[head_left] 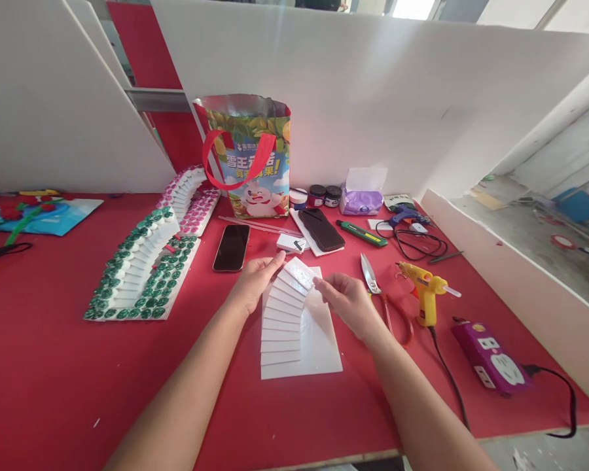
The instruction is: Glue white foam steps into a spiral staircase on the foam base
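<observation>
On the red tabletop [196, 405], a tall printed bag with red handles [260, 186] shows a silver lining; its contents are hidden. White tissue [367, 178] pokes from a purple packet [362, 201] beside 3 small jars [317, 195]. The curved fan of white strips [281, 327] lies on a white board [321, 337], between both hands: the right hand's [348, 297] thumb and forefinger are together on its top right end; the left hand's [255, 281] are by its top left, grip unclear.
</observation>
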The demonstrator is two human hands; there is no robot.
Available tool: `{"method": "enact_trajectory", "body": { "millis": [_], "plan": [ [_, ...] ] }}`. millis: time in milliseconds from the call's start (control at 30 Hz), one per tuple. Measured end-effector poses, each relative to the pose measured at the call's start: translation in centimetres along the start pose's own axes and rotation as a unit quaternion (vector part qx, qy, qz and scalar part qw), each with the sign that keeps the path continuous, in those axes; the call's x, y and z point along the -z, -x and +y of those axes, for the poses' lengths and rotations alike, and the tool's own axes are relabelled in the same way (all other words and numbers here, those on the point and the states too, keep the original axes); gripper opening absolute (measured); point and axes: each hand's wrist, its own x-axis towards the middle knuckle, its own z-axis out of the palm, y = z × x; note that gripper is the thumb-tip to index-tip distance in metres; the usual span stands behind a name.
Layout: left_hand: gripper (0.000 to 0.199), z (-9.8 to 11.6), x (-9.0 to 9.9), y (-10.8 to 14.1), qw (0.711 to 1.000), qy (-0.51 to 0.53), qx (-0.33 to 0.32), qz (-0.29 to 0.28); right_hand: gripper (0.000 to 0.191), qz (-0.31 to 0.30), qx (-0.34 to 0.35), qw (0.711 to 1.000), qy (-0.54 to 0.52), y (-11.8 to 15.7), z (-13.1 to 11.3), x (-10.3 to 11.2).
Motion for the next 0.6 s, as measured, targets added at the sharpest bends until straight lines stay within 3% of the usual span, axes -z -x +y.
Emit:
{"method": "enact_trajectory", "body": {
  "millis": [67, 100, 167, 233, 300, 367, 467, 600],
  "plan": [
    [0.054, -0.1, 0.1, 0.0, 0.999, 0.014, -0.023, 0.018, 0.038, 0.029, 0.07, 0.991, 0.106, 1.3, -0.6, 0.6],
    [0.055, -0.2, 0.1, -0.1, 0.999, 0.021, -0.038, 0.026, 0.033, 0.005, 0.111, 0.983, 0.145, 2.1, -1.0, 0.8],
    [0.057, -0.4, 0.3, -0.2, 0.997, 0.03, -0.069, 0.037, 0.021, -0.108, 0.215, 0.952, 0.188, 4.0, -1.6, 0.9],
    [0.057, -0.7, 0.5, -0.2, 0.994, 0.029, -0.098, 0.039, 0.027, -0.215, 0.311, 0.893, 0.243, 5.7, -1.6, 0.5],
    [0.056, -0.8, 0.6, -0.2, 0.991, 0.026, -0.126, 0.04, 0.035, -0.255, 0.369, 0.826, 0.34, 7.0, -0.8, -0.3],
    [0.055, -0.9, 0.6, -0.2, 0.987, 0.027, -0.151, 0.045, 0.038, -0.243, 0.391, 0.774, 0.435, 7.6, 0.4, -1.1],
    [0.053, -1.0, 0.7, -0.2, 0.983, 0.025, -0.174, 0.06, 0.041, -0.227, 0.398, 0.726, 0.513, 7.8, 1.8, -1.8],
    [0.051, -1.3, 1.0, -0.3, 0.979, 0.004, -0.191, 0.066, 0.044, -0.221, 0.393, 0.725, 0.52, 7.6, 1.8, -2.0]
  ]
}}
